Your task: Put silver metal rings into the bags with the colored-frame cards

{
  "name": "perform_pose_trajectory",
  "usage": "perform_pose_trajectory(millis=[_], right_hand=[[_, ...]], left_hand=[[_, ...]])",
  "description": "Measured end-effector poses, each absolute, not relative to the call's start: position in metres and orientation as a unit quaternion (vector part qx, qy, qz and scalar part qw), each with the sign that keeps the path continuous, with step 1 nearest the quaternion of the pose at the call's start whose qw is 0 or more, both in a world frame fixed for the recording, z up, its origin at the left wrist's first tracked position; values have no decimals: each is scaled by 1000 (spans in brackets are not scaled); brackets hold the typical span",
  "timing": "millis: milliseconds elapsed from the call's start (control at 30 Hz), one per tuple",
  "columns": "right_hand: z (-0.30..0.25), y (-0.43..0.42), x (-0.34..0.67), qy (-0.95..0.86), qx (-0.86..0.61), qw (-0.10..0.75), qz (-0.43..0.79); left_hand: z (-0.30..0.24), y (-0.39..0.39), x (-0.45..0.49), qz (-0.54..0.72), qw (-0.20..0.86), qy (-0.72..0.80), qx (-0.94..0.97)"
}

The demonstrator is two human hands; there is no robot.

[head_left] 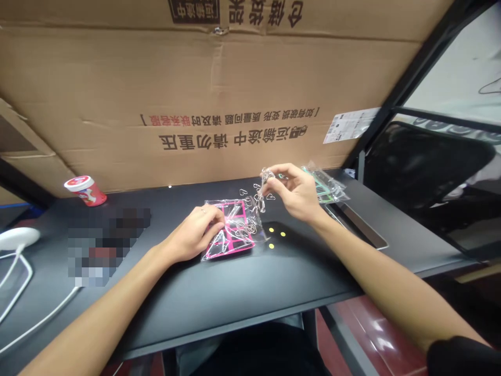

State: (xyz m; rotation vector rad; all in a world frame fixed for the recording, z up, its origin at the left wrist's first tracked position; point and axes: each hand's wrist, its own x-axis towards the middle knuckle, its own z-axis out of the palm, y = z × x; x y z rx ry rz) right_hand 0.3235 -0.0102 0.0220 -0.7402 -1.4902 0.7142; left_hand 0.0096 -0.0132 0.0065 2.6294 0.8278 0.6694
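My left hand (199, 230) lies on the left side of a clear plastic bag (258, 227), its fingers curled and closed on the bag's edge. Inside the bag is a pink frame (228, 252) with square openings. Raised above the desk, my right hand (295, 193) pinches a cluster of small silvery wire pieces (266, 175), some dangling below the fingers. More loose wire pieces (243, 192), some heart-shaped, lie beyond the bag and on its right part. Three yellow dots (271, 230) are on the desk right of the bag.
A second clear bag with green frames (326, 185) lies at the back right, near a dark flat device (358, 225). A red tub with a white lid (85, 190) stands back left. White cables (43, 329) cross the left side. A cardboard panel (219, 83) walls off the desk's (188, 303) back.
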Motion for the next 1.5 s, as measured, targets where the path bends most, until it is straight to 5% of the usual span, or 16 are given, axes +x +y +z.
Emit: perform_pose_trajectory(millis=[167,367,533,733,833,1267,1500], right_hand=[[11,12,339,-615,-417,615,265],[-7,28,356,-668,-511,495,219],[6,14,354,-720,-465,453,243],[21,-11,336,-871,-311,204,322],[18,-12,328,-899,-299,152,282],[11,-11,327,-879,-308,207,299],[15,-12,328,-842,-313,303,318]], left_hand=[[8,-14,10,226,150,288,918],[8,-14,10,223,145,284,921],[9,-14,10,223,146,277,923],[11,-16,12,226,136,277,924],[12,-16,12,223,139,279,924],[10,-14,12,219,134,283,924],[12,-15,12,220,137,281,924]])
